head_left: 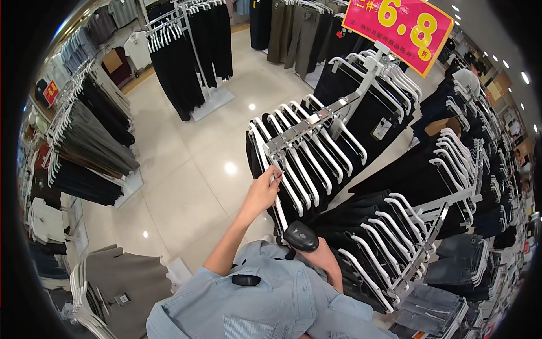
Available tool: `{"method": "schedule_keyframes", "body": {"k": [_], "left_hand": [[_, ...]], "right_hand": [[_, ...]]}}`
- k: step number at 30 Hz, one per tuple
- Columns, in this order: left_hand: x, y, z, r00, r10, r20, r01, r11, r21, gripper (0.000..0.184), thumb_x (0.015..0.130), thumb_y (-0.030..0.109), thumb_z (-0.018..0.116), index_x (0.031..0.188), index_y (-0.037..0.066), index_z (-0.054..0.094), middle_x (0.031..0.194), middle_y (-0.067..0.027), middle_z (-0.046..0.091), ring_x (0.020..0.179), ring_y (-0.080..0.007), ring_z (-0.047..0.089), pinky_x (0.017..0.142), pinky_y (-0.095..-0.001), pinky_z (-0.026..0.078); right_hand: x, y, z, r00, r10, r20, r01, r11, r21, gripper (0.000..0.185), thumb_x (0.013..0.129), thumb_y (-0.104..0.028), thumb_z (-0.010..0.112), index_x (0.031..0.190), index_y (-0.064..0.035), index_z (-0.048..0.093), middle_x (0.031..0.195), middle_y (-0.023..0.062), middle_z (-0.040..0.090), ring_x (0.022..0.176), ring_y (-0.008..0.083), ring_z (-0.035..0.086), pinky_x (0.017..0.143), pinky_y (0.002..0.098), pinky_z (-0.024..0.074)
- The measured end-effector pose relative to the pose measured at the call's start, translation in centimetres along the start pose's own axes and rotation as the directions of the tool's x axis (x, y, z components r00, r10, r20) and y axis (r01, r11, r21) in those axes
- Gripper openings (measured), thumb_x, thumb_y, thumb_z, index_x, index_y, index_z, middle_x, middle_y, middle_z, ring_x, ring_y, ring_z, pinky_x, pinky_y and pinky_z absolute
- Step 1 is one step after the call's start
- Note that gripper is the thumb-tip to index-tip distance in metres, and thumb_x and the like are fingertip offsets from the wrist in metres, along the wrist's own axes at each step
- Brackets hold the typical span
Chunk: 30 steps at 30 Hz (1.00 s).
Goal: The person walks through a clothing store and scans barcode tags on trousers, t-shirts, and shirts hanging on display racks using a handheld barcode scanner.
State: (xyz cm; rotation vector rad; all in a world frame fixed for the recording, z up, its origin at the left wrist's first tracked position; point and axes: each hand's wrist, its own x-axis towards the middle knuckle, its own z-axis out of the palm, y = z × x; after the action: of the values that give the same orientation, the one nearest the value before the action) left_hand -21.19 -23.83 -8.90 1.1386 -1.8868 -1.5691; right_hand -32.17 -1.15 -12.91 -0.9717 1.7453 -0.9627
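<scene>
My left hand (263,192) reaches up to the front of a clothes rack, its fingers closed on a white hanger (278,210) at the near end of the row. Black trousers (253,155) hang from this row of white hangers. Low in front of my body, my right hand (320,255) grips a black barcode scanner (301,236). The scanner's head points up and left, close to the lower end of that hanger. Most of my right hand's fingers are hidden beneath the scanner.
A metal rack bar (310,125) carries the row, with a pink and yellow sale sign (398,31) above. Another rack of black garments (389,243) stands close on my right. Grey garments (121,288) hang at lower left. Pale tiled floor (197,164) lies between the racks.
</scene>
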Motion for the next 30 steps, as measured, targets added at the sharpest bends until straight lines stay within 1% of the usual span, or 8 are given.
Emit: {"method": "schedule_keyframes", "body": {"k": [2, 4, 8, 12, 18, 20, 23, 30], "left_hand": [[0.3, -0.1, 0.0, 1.0, 0.026, 0.007, -0.027, 0.998, 0.048, 0.013, 0.097, 0.01, 0.048, 0.108, 0.005, 0.051, 0.072, -0.0088, 0.057, 0.051, -0.0191, 0.063, 0.041, -0.0301, 0.047], [1.3, -0.1, -0.4, 0.998, 0.019, -0.059, -0.023, 0.998, -0.062, 0.015, 0.097, 0.012, 0.05, 0.111, 0.006, 0.052, 0.072, -0.0087, 0.057, 0.051, -0.0195, 0.064, 0.041, -0.0305, 0.048], [2.2, -0.3, -0.3, 0.999, 0.006, -0.044, -0.01, 0.996, -0.086, 0.018, 0.097, 0.014, 0.051, 0.111, 0.003, 0.053, 0.069, -0.0106, 0.059, 0.048, -0.0193, 0.061, 0.044, -0.0337, 0.048], [2.8, -1.0, 0.0, 0.999, 0.033, -0.01, -0.034, 0.994, -0.101, 0.018, 0.098, 0.013, 0.052, 0.111, 0.001, 0.05, 0.075, -0.01, 0.059, 0.054, -0.0179, 0.063, 0.044, -0.0291, 0.051], [2.2, -1.3, 0.6, 0.998, 0.05, -0.034, -0.052, 0.995, -0.079, 0.02, 0.098, 0.012, 0.052, 0.113, 0.0, 0.05, 0.078, -0.011, 0.061, 0.06, -0.0151, 0.06, 0.046, -0.03, 0.053], [1.7, -1.4, 0.4, 0.999, 0.035, -0.021, -0.037, 0.997, -0.073, 0.02, 0.098, 0.013, 0.052, 0.114, 0.001, 0.05, 0.077, -0.0102, 0.06, 0.058, -0.0157, 0.061, 0.047, -0.0296, 0.053], [1.2, -1.7, 0.3, 0.999, 0.024, -0.024, -0.028, 0.985, -0.168, 0.018, 0.099, 0.013, 0.051, 0.113, 0.002, 0.051, 0.076, -0.009, 0.057, 0.057, -0.0184, 0.065, 0.047, -0.0286, 0.053], [1.8, -1.3, 0.2, 0.998, 0.039, -0.058, -0.047, 0.99, -0.133, 0.015, 0.099, 0.011, 0.051, 0.111, 0.001, 0.051, 0.077, -0.0093, 0.056, 0.059, -0.0188, 0.065, 0.048, -0.0273, 0.055]], "right_hand": [[-0.1, -0.3, 0.0, 1.0, 0.01, -0.013, -0.01, 1.0, 0.027, 0.033, 0.078, -0.021, 0.074, 0.1, 0.0022, 0.068, 0.085, 0.0151, 0.071, 0.083, 0.0159, 0.068, 0.076, 0.0332, 0.0517], [-0.2, -0.9, -0.1, 0.999, 0.02, -0.029, -0.019, 0.998, 0.055, 0.033, 0.079, -0.021, 0.074, 0.1, 0.0022, 0.068, 0.085, 0.0144, 0.071, 0.083, 0.0147, 0.067, 0.077, 0.0329, 0.0516], [-0.6, -2.1, 0.0, 0.996, 0.067, -0.051, -0.064, 0.997, 0.05, 0.032, 0.08, -0.021, 0.074, 0.102, 0.0015, 0.068, 0.088, 0.0139, 0.072, 0.084, 0.0149, 0.067, 0.078, 0.0324, 0.0514], [-1.0, -2.0, 0.4, 0.993, 0.082, -0.087, -0.076, 0.995, 0.067, 0.032, 0.08, -0.02, 0.074, 0.103, 0.0012, 0.068, 0.09, 0.0136, 0.072, 0.085, 0.0151, 0.067, 0.078, 0.0321, 0.0513], [-1.4, -1.7, 0.9, 0.988, 0.096, -0.121, -0.087, 0.993, 0.079, 0.032, 0.08, -0.02, 0.075, 0.103, 0.0013, 0.068, 0.091, 0.0143, 0.072, 0.086, 0.0153, 0.067, 0.079, 0.0316, 0.0509], [-1.5, -2.2, 1.0, 0.986, 0.107, -0.127, -0.097, 0.992, 0.08, 0.032, 0.08, -0.019, 0.075, 0.103, 0.0013, 0.068, 0.091, 0.0142, 0.072, 0.086, 0.0153, 0.067, 0.079, 0.0316, 0.0508], [-1.4, -2.2, 1.1, 0.983, 0.134, -0.128, -0.124, 0.989, 0.078, 0.031, 0.079, -0.018, 0.075, 0.103, 0.0014, 0.068, 0.091, 0.0137, 0.072, 0.086, 0.0151, 0.067, 0.079, 0.0316, 0.0507], [-1.6, -2.2, 2.1, 0.981, 0.122, -0.149, -0.105, 0.988, 0.115, 0.031, 0.078, -0.015, 0.078, 0.103, 0.0011, 0.069, 0.091, 0.0103, 0.073, 0.082, 0.0118, 0.064, 0.078, 0.0291, 0.0503]]}}
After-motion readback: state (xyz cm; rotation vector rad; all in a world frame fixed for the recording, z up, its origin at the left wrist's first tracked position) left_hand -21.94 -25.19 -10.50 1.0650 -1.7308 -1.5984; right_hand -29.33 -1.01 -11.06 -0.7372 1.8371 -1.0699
